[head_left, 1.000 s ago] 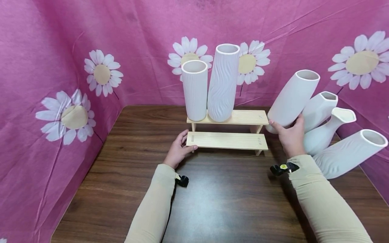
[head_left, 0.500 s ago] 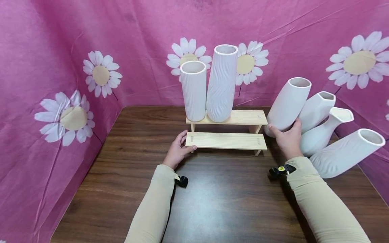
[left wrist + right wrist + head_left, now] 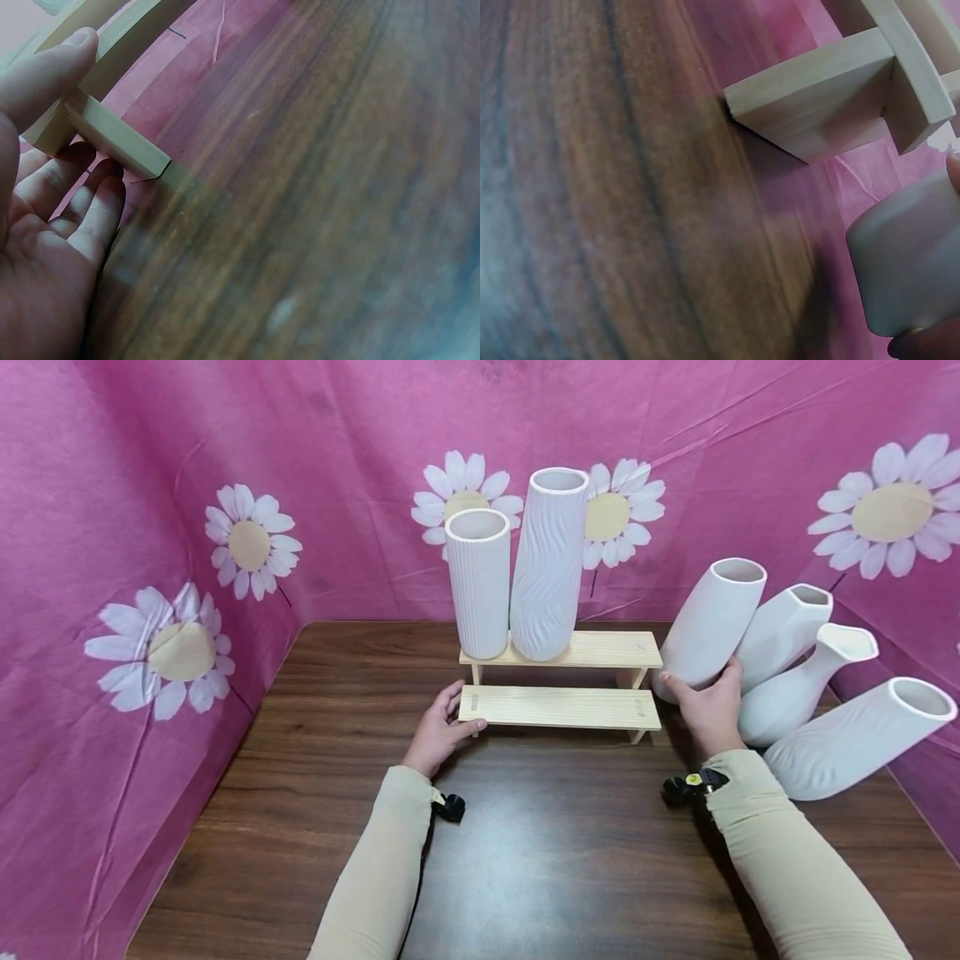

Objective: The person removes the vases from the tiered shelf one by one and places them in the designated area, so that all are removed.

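Observation:
My left hand grips the left end of a two-step pale wooden stand, thumb over the lower board. In the left wrist view the thumb lies along the board, the other fingers behind its leg. My right hand holds a smooth white vase low on its body, just right of the stand. The vase leans to the right, and its base shows beside the stand's end in the right wrist view. On the upper step stand a ribbed white vase and a taller wavy one.
To the right of my right hand are a faceted white vase, a flared-neck vase and a leaning textured vase. The dark wooden table is backed by a pink flowered cloth.
My right hand has brought the smooth vase down and a little to the left, most of it in the first half second. The left hand, the stand and the other vases stay put.

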### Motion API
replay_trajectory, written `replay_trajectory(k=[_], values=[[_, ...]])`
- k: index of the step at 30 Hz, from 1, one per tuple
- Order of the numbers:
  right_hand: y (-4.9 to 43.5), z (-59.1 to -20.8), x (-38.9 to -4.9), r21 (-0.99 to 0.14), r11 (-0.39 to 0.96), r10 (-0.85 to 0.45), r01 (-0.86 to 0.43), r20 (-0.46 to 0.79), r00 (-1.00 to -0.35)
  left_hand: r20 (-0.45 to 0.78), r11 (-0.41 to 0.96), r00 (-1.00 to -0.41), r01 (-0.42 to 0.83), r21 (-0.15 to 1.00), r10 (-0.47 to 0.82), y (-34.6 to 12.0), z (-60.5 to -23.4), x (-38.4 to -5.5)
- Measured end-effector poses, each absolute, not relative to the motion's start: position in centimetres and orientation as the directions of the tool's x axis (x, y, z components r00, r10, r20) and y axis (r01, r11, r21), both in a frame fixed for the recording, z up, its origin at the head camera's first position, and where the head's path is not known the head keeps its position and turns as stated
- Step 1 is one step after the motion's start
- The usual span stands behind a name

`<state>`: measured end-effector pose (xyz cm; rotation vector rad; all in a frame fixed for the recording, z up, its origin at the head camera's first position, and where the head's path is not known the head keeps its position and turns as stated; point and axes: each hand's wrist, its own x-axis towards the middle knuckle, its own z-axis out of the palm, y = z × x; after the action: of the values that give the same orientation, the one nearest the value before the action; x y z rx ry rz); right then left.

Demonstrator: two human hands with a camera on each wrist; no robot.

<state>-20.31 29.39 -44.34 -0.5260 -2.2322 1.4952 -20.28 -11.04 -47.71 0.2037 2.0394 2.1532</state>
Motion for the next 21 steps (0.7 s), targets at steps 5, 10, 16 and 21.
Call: replay_trajectory(k=[5, 10, 16, 21], values=[[29.5, -44.7, -20.3, -0.927, 0.361, 0.518, 0.100, 0.110, -0.848, -0.016, -0.056, -0.976, -0.029, 0.998, 0.219, -11.0, -47.7, -20.3], [29.5, -45.1, -20.3, -0.931, 0.352, 0.521, 0.098, 0.108, -0.847, -0.005, -0.057, -0.975, -0.018, 0.998, 0.221, -11.0, -47.8, -20.4], [29.5, -45.5, -20.3, -0.944, 0.320, 0.525, 0.085, 0.102, -0.845, -0.009, -0.050, -0.977, -0.020, 0.999, 0.214, -11.0, -47.9, -20.3], [29.4, -45.7, -20.3, -0.947, 0.314, 0.527, 0.060, 0.122, -0.841, -0.007, -0.045, -0.977, -0.017, 0.999, 0.212, -11.0, -48.0, -20.4]])
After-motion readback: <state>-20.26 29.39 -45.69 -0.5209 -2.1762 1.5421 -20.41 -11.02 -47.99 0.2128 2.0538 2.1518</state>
